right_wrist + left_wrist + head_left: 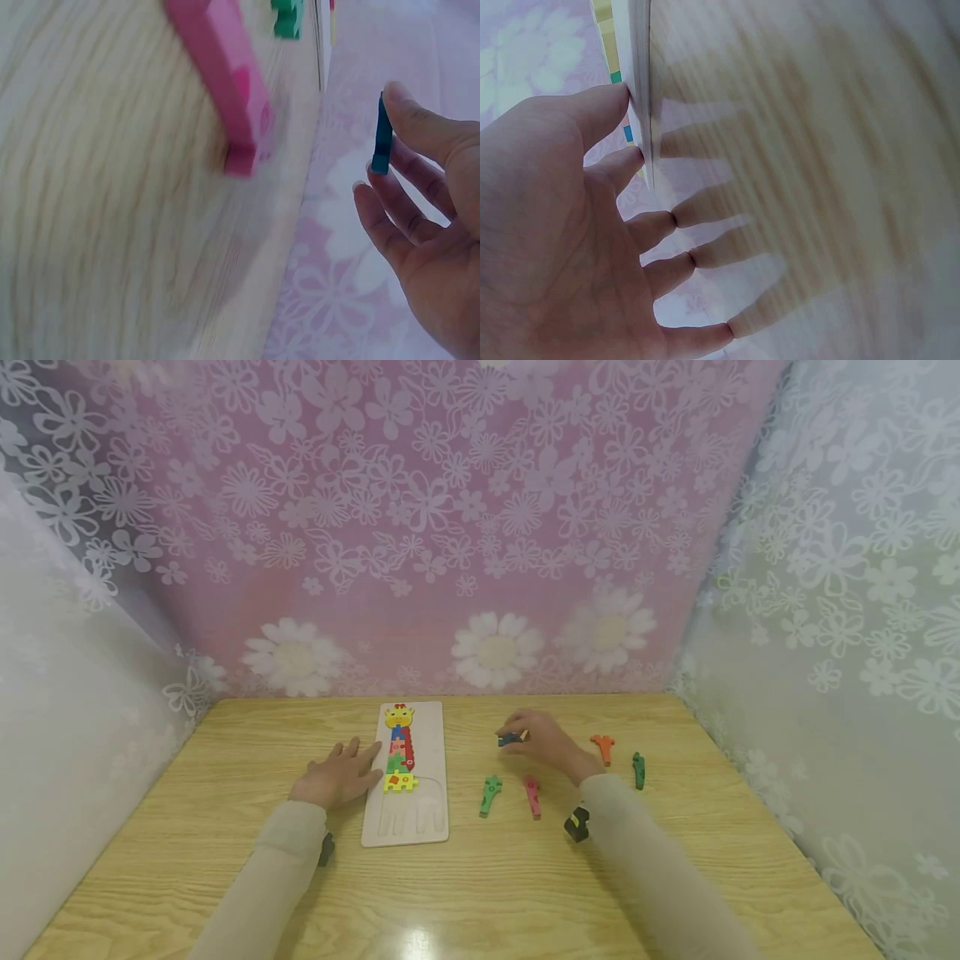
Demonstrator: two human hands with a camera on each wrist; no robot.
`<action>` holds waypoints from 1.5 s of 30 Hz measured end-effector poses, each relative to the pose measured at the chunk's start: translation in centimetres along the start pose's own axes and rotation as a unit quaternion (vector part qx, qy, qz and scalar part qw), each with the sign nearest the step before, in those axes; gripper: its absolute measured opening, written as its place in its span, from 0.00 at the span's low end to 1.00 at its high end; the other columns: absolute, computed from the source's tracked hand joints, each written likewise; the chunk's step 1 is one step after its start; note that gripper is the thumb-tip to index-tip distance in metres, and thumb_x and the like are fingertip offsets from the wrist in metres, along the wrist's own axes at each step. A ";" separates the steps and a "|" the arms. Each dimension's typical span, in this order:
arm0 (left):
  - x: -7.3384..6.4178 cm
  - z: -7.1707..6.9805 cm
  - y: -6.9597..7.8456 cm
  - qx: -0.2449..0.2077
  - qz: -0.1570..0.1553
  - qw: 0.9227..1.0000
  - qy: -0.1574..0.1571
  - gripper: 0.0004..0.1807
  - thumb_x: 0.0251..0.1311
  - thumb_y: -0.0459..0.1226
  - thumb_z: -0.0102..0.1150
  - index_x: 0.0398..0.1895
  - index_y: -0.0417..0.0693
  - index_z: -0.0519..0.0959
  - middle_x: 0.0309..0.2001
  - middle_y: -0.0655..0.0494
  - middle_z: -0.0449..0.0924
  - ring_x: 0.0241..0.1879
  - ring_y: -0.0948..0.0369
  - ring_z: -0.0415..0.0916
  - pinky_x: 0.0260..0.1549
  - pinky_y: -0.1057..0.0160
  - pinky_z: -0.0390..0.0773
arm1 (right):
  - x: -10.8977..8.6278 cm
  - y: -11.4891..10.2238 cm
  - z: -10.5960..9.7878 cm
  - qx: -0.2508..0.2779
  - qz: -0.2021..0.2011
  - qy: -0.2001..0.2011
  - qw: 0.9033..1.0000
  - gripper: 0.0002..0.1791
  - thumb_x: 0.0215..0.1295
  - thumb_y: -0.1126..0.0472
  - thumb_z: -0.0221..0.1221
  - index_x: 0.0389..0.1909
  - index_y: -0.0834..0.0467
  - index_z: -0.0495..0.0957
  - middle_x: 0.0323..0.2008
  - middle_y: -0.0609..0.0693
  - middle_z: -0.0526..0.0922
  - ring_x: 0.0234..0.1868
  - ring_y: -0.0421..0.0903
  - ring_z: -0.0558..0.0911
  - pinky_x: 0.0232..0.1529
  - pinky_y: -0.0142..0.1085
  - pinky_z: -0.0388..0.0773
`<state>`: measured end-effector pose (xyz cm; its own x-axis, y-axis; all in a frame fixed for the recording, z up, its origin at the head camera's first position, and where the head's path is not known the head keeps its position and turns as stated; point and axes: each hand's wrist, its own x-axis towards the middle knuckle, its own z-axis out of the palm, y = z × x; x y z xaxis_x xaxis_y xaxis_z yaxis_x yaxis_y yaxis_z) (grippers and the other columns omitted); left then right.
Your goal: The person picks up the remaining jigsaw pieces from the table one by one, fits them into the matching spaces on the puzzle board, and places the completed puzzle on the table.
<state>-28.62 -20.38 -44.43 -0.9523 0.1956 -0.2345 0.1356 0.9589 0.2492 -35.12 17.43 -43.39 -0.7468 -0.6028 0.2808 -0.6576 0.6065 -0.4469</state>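
Observation:
A pale wooden puzzle board [431, 747] lies on the table left of centre. In it sits a giraffe made of coloured pieces, with a yellow head [399, 717] at the far end and a yellow piece [401, 782] lowest. My left hand [335, 777] is spread flat, thumb and index fingertips at the board's left edge, other fingertips down on the tabletop. Above the table, right of the board, my right hand [547, 745] pinches a small dark blue puzzle piece [382, 139] between thumb and fingertips.
Loose puzzle pieces lie to the right of the board: a green one [491, 796], a pink one [532, 797], an orange one [603, 749] and a dark green one [638, 770]. Flowered cloth [465, 527] hangs behind the wooden table [480, 893] and on both sides.

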 end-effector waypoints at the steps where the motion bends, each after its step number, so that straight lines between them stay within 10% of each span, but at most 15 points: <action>1: 0.0 0.0 0.0 0.000 0.000 1.000 0.000 0.36 0.79 0.56 0.41 0.84 0.55 0.53 0.83 0.35 0.45 0.80 0.29 0.44 0.67 0.17 0.50 | 0.1 -0.2 0.1 0.003 -0.005 -0.003 1.000 0.17 0.61 0.63 0.72 0.52 0.63 0.87 0.46 0.56 0.86 0.44 0.50 0.84 0.42 0.37 0.86; 45: 0.7 0.2 -0.1 0.003 -0.006 1.000 -0.013 0.37 0.79 0.58 0.38 0.85 0.57 0.48 0.84 0.36 0.41 0.81 0.31 0.40 0.68 0.17 0.48 | 4.2 -6.3 3.6 0.058 -0.026 -0.065 0.996 0.17 0.64 0.62 0.70 0.52 0.62 0.87 0.48 0.53 0.86 0.47 0.47 0.84 0.48 0.34 0.86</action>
<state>-29.29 -20.28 -44.77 -0.9462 0.1903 -0.2619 0.1267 0.9622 0.2412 -33.75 9.23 -42.46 -0.6883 -0.6980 0.1976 -0.6734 0.5133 -0.5321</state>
